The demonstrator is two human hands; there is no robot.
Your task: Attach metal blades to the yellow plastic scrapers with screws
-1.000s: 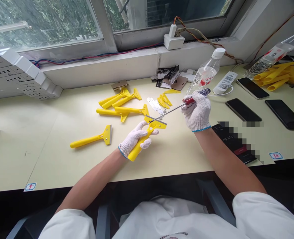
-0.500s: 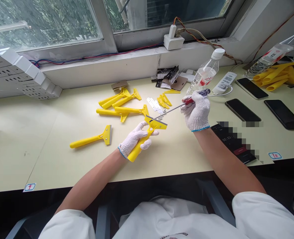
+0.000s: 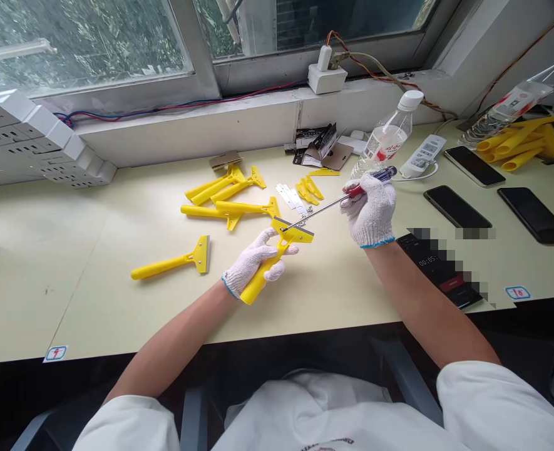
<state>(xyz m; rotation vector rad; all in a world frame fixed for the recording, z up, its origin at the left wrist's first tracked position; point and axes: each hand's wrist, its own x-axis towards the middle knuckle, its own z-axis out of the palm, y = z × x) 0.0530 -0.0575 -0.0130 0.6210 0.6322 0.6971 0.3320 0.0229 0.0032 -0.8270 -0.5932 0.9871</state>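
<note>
My left hand (image 3: 256, 261), in a white knit glove, is closed around the handle of a yellow scraper (image 3: 260, 280) with a metal blade along its head. In my right hand (image 3: 373, 210), also gloved, is a screwdriver (image 3: 324, 208) with a red and dark handle. Its tip meets the scraper head near the left screw position. A second scraper (image 3: 178, 265) with its blade fitted lies on the table to the left. Beyond my left hand lie several yellow scraper handles (image 3: 220, 188), white blades (image 3: 290, 196), small screws (image 3: 306, 215) and yellow cover pieces (image 3: 309, 190).
A water bottle (image 3: 384, 139) and a white power strip (image 3: 422, 156) stand behind my right hand. Dark phones (image 3: 457, 207) lie to the right, near more yellow pieces (image 3: 521, 143). Black packaging (image 3: 321, 147) sits by the wall, white boxes (image 3: 37, 138) at far left.
Almost nothing differs. The screwdriver tip stays at the scraper head, and both hands keep their hold, with only a very slight shift of the view.
</note>
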